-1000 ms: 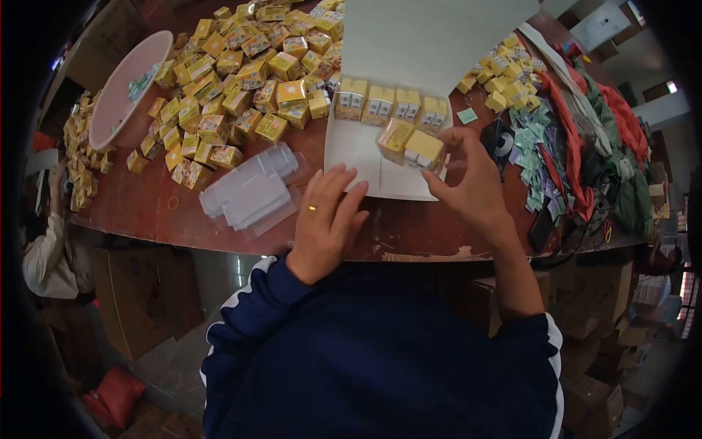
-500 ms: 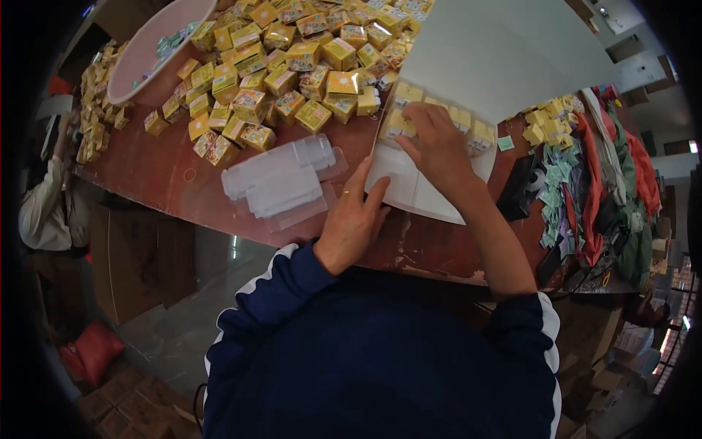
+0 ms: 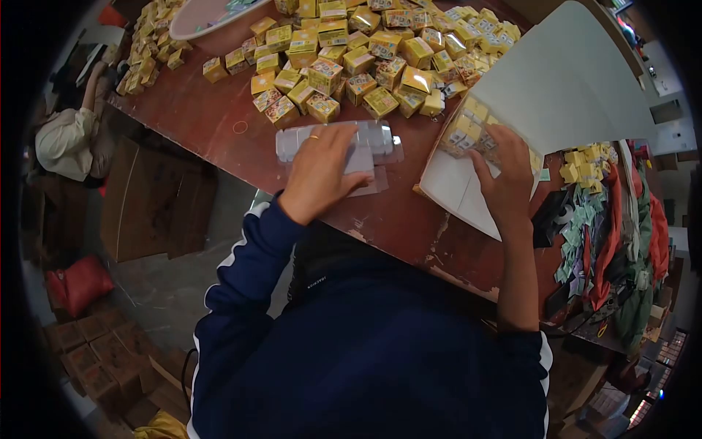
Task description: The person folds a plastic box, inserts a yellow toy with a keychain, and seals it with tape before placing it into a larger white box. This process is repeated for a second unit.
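Note:
My left hand [image 3: 319,174] lies over a stack of clear plastic trays [image 3: 379,139] near the table's front edge, its fingers stretched and apart. To the right, an open white carton [image 3: 457,186] with a raised lid [image 3: 570,73] holds small yellow boxes [image 3: 468,126] in clear packaging at its far side. My right hand [image 3: 504,162] is over this carton beside the yellow boxes, thumb and fingers spread, with nothing visible between them. Whether its fingertips touch the packaging is unclear.
Many yellow boxes [image 3: 358,62] are heaped on the red table [image 3: 219,146]. A pink basin [image 3: 212,33] stands at the back left. Green packets [image 3: 567,252] and cloths [image 3: 601,249] lie right. Another person's sleeve [image 3: 66,143] shows at the left.
My left hand has moved left from the carton's edge to the plastic trays. My right hand remains over the carton, with its fingers more upright. The camera view has shifted and turned.

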`<state>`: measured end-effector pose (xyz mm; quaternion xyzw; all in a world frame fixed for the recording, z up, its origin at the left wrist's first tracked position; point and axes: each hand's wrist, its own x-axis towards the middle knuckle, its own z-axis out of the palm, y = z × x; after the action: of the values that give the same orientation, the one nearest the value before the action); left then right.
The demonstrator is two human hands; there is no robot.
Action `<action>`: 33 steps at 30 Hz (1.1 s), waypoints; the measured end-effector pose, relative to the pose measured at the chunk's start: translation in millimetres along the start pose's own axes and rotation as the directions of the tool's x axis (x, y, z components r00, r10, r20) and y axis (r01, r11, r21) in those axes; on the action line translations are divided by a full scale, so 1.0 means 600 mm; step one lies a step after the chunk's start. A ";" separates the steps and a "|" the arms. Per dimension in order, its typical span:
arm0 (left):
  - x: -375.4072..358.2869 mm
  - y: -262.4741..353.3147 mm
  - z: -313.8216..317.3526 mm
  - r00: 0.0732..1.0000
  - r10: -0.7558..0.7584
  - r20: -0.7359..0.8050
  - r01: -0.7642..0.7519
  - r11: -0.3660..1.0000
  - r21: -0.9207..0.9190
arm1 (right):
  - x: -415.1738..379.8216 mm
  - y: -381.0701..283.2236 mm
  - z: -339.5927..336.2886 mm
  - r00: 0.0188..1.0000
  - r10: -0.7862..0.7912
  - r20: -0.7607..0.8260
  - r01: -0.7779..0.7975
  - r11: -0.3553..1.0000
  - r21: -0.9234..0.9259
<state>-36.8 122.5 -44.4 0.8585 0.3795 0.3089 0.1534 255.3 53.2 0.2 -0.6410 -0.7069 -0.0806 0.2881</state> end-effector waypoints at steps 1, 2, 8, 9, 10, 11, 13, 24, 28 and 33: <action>-0.005 -0.015 -0.008 0.998 -0.013 0.057 0.008 0.997 0.083 | -0.007 -0.005 -0.004 1.000 0.007 -0.022 -0.006 1.000 0.023; -0.006 -0.024 -0.013 0.993 -0.029 0.113 0.010 0.986 0.166 | -0.014 -0.011 -0.008 0.999 0.014 -0.046 -0.012 0.999 0.046; 0.011 -0.022 -0.021 0.943 -0.200 0.266 0.217 0.976 -0.034 | -0.038 -0.081 -0.022 0.996 0.088 -0.002 -0.081 0.921 0.382; 0.009 -0.014 -0.022 0.945 -0.191 0.266 0.208 0.978 -0.037 | -0.043 -0.092 -0.023 0.996 0.092 -0.008 -0.082 0.923 0.377; 0.000 -0.003 -0.024 0.950 -0.215 0.227 0.261 0.946 -0.193 | -0.050 -0.104 -0.022 0.986 0.145 0.079 -0.164 0.829 0.535; -0.009 0.009 -0.026 0.949 -0.248 0.193 0.302 0.888 -0.346 | -0.056 -0.117 -0.020 0.969 0.178 0.174 -0.248 0.702 0.668; -0.021 0.043 -0.032 0.981 -0.158 0.110 0.186 0.927 -0.326 | -0.053 -0.151 -0.025 0.967 0.178 0.183 -0.255 0.698 0.669; -0.061 0.099 -0.060 0.994 0.103 -0.023 -0.104 0.989 -0.109 | -0.062 -0.164 -0.059 0.772 -0.036 0.635 -0.543 0.483 0.687; -0.065 0.111 -0.067 0.996 0.089 0.017 -0.083 0.970 -0.227 | -0.058 -0.153 -0.081 0.570 -0.125 0.812 -0.787 0.200 0.583; -0.065 0.108 -0.065 0.991 0.129 0.037 -0.119 0.970 -0.210 | -0.091 -0.150 -0.053 0.591 -0.204 0.781 -0.807 -0.170 0.566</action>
<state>-46.3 51.2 1.7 0.8674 0.2867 0.3342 0.2320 180.2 -24.2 21.4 -0.3666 -0.3600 0.7679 0.3826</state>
